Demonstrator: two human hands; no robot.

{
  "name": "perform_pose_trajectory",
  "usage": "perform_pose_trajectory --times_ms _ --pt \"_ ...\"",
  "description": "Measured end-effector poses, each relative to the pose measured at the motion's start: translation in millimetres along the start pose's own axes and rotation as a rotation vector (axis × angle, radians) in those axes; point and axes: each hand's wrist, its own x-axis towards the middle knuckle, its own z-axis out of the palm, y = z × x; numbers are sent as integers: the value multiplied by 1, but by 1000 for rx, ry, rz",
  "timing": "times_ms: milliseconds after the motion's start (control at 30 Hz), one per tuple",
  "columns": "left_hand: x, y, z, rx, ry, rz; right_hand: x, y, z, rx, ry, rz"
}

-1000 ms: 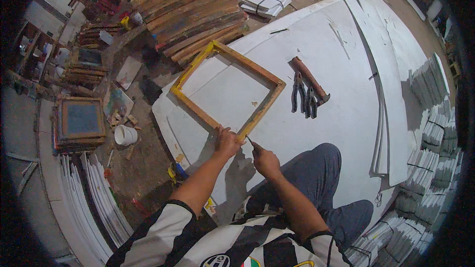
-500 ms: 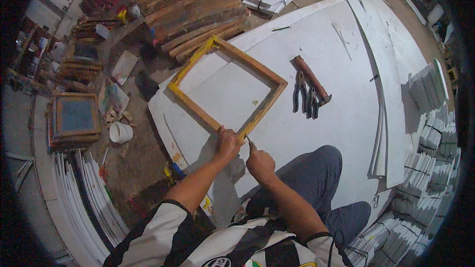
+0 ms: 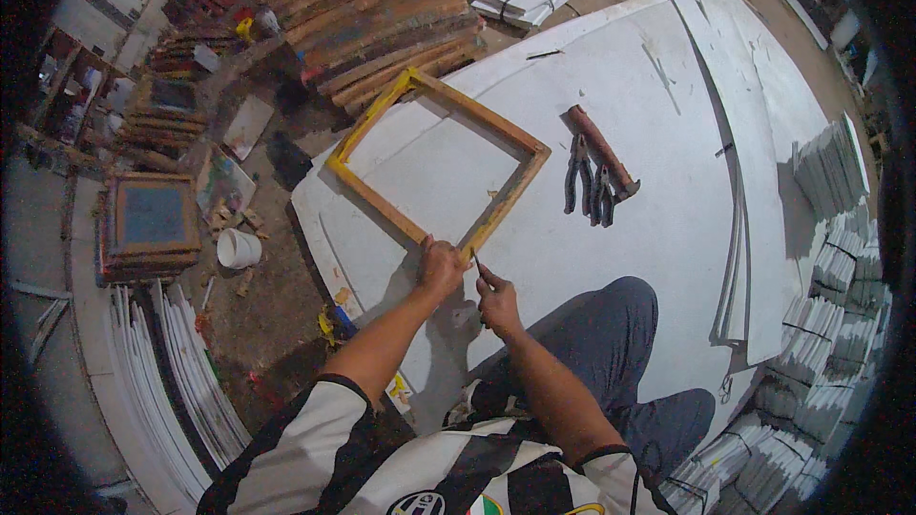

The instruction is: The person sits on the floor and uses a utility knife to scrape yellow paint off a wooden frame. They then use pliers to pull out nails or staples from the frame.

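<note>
A square wooden frame (image 3: 477, 112), yellow paint on parts of it, lies tilted with one corner toward me on a white board (image 3: 544, 257). My left hand (image 3: 442, 268) is closed around the frame's near corner. In my right hand (image 3: 499, 303) is a thin dark hand tool (image 3: 477, 261), gripped by its handle. Its narrow tip meets or almost meets the frame beside that corner; whether it is a blade or a shaft I cannot make out. To the right of the frame lie a hammer (image 3: 603, 151) and two pairs of pliers (image 3: 578, 176).
Stacked wooden frames (image 3: 372, 14) rise beyond the board's far left edge. A white bucket (image 3: 239, 249) stands on the floor at left, near a pile of framed screens (image 3: 153, 215). Long white strips (image 3: 730, 162) lie on the board's right; bundled white pieces (image 3: 821, 315) crowd beyond.
My right hand has drawn slightly back from the corner, its grip turned a little, showing more of the tool. The left hand and the frame stay nearly in place.
</note>
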Motion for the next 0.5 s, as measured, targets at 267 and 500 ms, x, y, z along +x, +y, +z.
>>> perform_pose_trajectory --times_ms 267,500 --pt "7 -2 3 -40 26 -49 2 -43 -49 938 -201 549" --pt "10 31 26 9 -33 -125 -21 -33 -71 -605 -41 -20"
